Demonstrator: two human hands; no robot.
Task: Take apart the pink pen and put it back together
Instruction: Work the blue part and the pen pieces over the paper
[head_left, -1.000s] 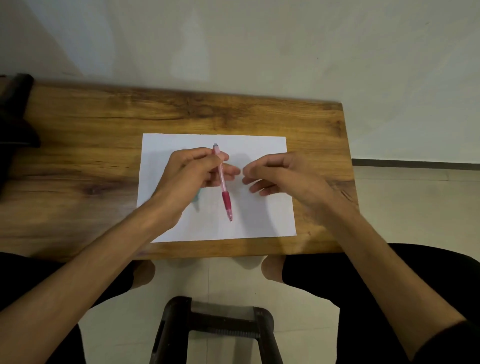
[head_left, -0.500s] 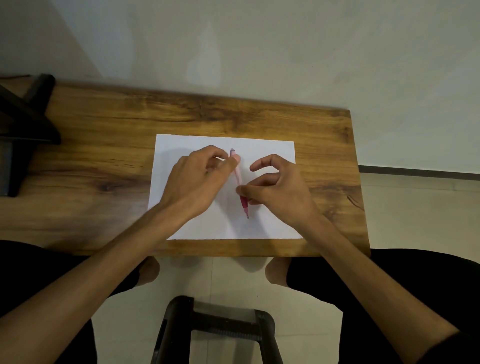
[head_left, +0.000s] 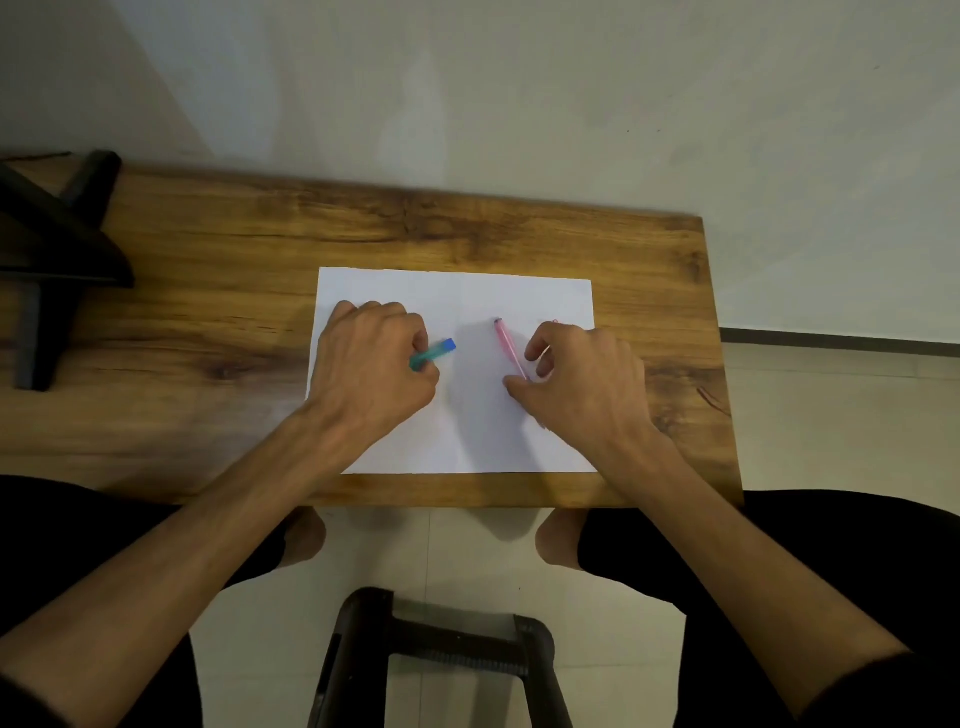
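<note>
The pink pen (head_left: 506, 345) lies at a slant over the white sheet of paper (head_left: 467, 431), its clip end pointing away from me. My right hand (head_left: 582, 387) pinches its lower part between thumb and fingers; the pen's tip is hidden under that hand. My left hand (head_left: 374, 371) is off to the left on the paper, closed around a teal pen (head_left: 434, 353) with a blue end that sticks out past the fingers. A small pink bit (head_left: 555, 322) shows just beyond my right hand's knuckles.
The paper rests on a wooden table (head_left: 208, 332) against a pale wall. A black stand (head_left: 52, 260) occupies the table's left end. A dark stool (head_left: 436, 654) stands on the tiled floor between my knees.
My left hand let go of the pink pen, moved left and closed on the teal pen. My right hand now holds the pink pen alone and has shifted right.
</note>
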